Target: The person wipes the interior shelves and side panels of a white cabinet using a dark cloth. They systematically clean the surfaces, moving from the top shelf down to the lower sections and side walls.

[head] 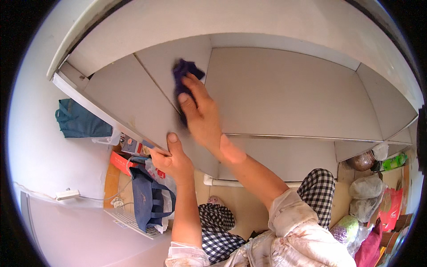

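Observation:
My right hand (201, 113) holds a dark purple cloth (186, 75) against the inner side panel of a white cabinet (287, 90), close to the seam where the cabinet door meets it. The hand and cloth look slightly blurred. My left hand (175, 160) grips the free edge of the open cabinet door (123, 96), thumb on its inner face and fingers around the outside. Yellowish marks show on the door's inner face near that edge. A shelf edge (300, 137) divides the cabinet into an upper and a lower compartment.
A teal bag (81, 118) hangs at the left wall. Below the door are a navy tote bag (146, 200), a red box (120, 163) and a power strip (67, 194). At the right stand a brown pot (362, 162), a green bottle (394, 162), plastic bags (366, 187) and a red bag (390, 207).

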{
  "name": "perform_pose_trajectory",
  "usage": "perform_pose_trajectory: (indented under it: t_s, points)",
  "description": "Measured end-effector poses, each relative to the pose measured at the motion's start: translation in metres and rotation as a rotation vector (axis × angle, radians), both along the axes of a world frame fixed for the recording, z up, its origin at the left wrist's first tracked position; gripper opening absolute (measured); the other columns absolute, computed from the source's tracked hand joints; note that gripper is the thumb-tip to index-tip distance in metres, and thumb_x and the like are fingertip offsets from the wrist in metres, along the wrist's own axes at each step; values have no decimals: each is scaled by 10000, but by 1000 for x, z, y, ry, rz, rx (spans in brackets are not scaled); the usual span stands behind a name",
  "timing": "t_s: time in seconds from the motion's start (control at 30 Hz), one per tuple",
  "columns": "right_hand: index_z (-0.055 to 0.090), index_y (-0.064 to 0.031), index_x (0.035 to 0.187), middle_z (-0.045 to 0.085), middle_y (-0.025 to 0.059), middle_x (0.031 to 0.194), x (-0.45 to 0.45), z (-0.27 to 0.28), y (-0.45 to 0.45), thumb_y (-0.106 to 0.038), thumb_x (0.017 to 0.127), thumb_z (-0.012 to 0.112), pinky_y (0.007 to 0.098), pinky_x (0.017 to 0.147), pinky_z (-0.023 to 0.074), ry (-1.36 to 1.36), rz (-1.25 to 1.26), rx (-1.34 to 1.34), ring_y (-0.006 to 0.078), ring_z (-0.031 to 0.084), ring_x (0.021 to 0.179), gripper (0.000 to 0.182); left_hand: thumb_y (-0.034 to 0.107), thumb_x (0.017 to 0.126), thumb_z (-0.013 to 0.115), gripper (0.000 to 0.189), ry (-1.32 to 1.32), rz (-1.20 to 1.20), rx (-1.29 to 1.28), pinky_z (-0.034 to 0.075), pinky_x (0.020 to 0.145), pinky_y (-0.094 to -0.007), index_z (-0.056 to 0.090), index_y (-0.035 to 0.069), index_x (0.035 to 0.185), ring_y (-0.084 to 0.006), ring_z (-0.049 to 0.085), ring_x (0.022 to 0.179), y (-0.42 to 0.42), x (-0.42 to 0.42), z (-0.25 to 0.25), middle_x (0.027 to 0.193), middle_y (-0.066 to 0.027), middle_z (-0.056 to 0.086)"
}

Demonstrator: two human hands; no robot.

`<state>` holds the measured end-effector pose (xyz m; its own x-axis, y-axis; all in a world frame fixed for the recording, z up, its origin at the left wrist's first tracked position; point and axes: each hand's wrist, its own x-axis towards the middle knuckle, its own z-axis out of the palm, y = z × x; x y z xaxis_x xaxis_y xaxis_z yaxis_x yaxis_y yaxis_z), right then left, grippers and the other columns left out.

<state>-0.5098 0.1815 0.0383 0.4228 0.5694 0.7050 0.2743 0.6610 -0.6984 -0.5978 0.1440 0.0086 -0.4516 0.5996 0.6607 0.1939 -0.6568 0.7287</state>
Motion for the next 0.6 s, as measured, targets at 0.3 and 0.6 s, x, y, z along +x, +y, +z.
perform_pose_trajectory:
  t_s: [0.3, 0.6]
  points:
    - [584, 60, 1018, 586, 228, 1085, 27, 6, 52, -65, 843, 576, 395, 887, 440, 39, -90, 46, 391, 561, 1003, 215, 270, 839, 683, 350, -5, 4, -27, 378, 569, -273, 474, 14, 722, -126, 448, 616, -1, 2, 0, 682, -42, 527]
    - [575, 63, 994, 580, 235, 1054, 25, 25, 45, -72, 849, 567, 397, 818, 466, 146, -57, -77, 371, 574, 940, 198, 272, 871, 646, 366, 75, -22, -108, 442, 720, -261, 537, -53, 1000, -129, 519, 789, -5, -6, -5, 927, -81, 596]
